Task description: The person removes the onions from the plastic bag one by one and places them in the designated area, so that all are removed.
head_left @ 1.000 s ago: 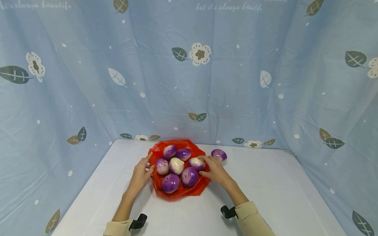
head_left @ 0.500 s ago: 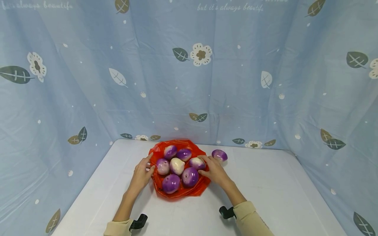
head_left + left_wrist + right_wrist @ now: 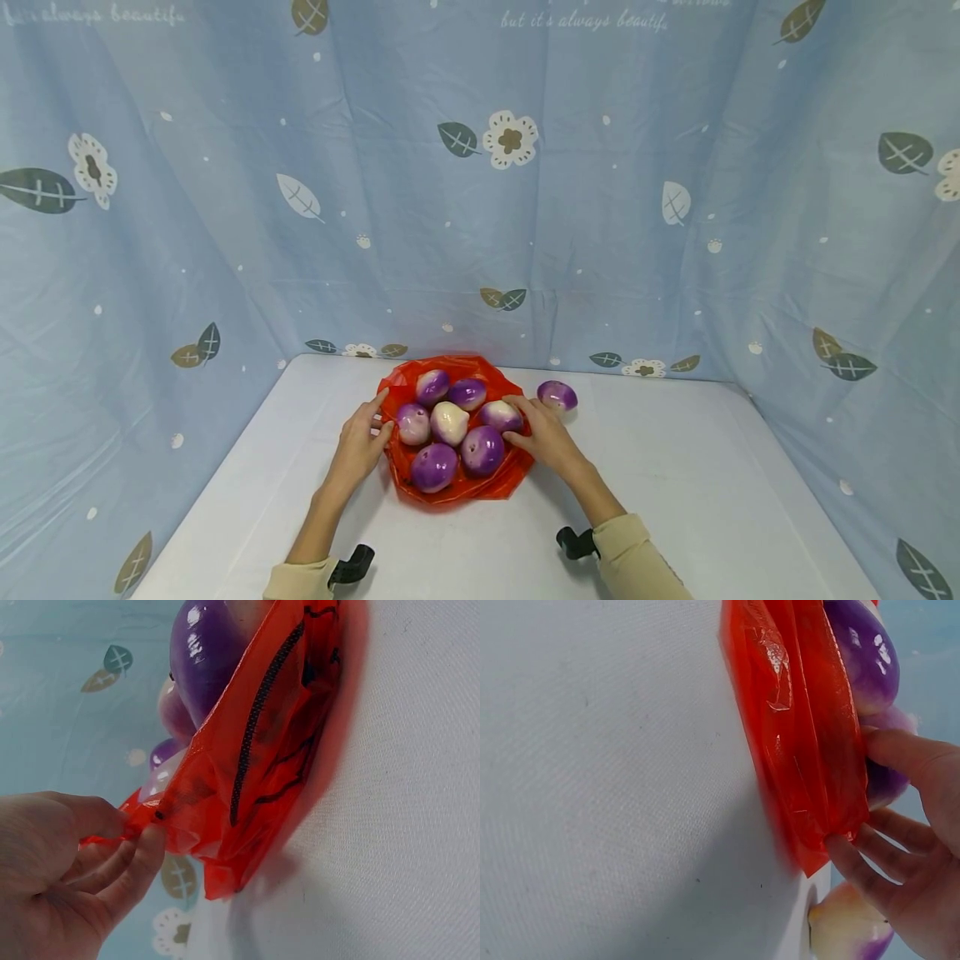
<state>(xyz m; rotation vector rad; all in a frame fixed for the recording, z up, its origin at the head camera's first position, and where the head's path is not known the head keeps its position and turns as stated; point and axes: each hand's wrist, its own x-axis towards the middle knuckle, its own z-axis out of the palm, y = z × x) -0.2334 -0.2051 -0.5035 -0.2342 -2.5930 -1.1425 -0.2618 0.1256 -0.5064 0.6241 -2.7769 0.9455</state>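
Observation:
A red plastic bag (image 3: 491,486) lies spread open on the table, its rim rolled down. Inside sit several shiny, round, purple-and-white, onion-like vegetables (image 3: 434,467); one shows its cream side and a pointed tip (image 3: 449,422). At the bag's left side, my left hand (image 3: 358,446) pinches the rim between thumb and fingers, as the left wrist view shows. My right hand (image 3: 551,435) holds the opposite side, thumb over the rim beside a vegetable (image 3: 885,780) and fingers against the outside. Another such vegetable (image 3: 557,396) lies on the table beyond my right hand.
The white-covered table (image 3: 675,500) extends to both sides of the bag. Behind it hangs a blue curtain (image 3: 390,208) with leaves and flowers. A black wrist mount (image 3: 352,564) sits on the left forearm and another (image 3: 576,542) on the right.

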